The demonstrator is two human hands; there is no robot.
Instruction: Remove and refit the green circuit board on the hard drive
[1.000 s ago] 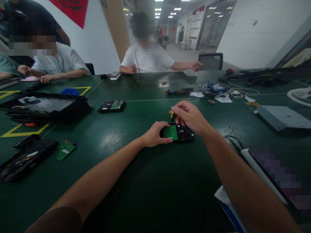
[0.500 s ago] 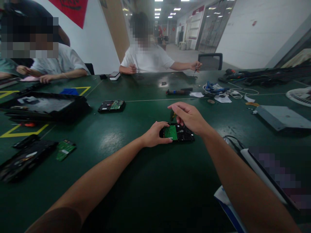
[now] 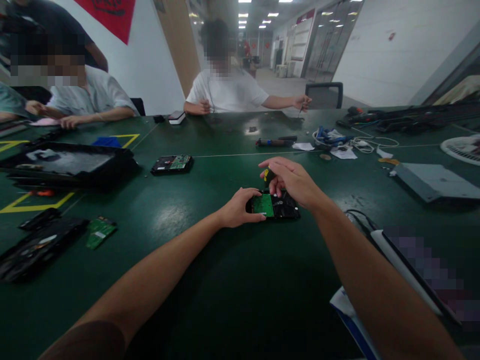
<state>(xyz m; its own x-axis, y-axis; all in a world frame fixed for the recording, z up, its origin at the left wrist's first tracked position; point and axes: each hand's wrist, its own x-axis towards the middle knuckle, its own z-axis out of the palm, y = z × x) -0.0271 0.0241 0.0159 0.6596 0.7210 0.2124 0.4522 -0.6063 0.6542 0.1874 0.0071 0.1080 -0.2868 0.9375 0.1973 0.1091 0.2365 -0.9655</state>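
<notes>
A black hard drive with a green circuit board (image 3: 287,207) lies flat on the dark green table. My left hand (image 3: 242,207) grips its left end, thumb along the near edge and fingers at the far edge. Above the drive, my right hand (image 3: 287,180) is closed around a screwdriver (image 3: 268,176) with a yellow and black handle, held upright. Its tip is hidden behind my fingers, so I cannot tell whether it touches the drive.
Left are another hard drive (image 3: 171,164), a black tray (image 3: 71,162), a loose green circuit board (image 3: 101,232) and a black drive body (image 3: 41,248). Right lies a grey metal box (image 3: 438,181); cables (image 3: 365,144) sit farther back. A person (image 3: 232,90) sits opposite.
The screwdriver handle has turned in my right hand, showing more yellow now. My right fingers have shifted slightly; my left hand and the hard drive stay in place.
</notes>
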